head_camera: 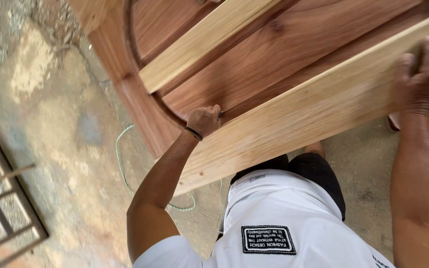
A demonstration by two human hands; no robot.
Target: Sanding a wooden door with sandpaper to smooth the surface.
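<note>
Wooden panel (294, 74), reddish boards with a pale rail (294, 124) across the lower edge. Right hand (423, 74) lies flat, fingers spread, on the rail's right end. Left hand (203, 120) is fisted around a small dark tool (220, 114) touching the rail's upper edge.

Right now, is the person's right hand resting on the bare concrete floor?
No, the right hand presses flat on the pale wooden plank, above the floor.
</note>
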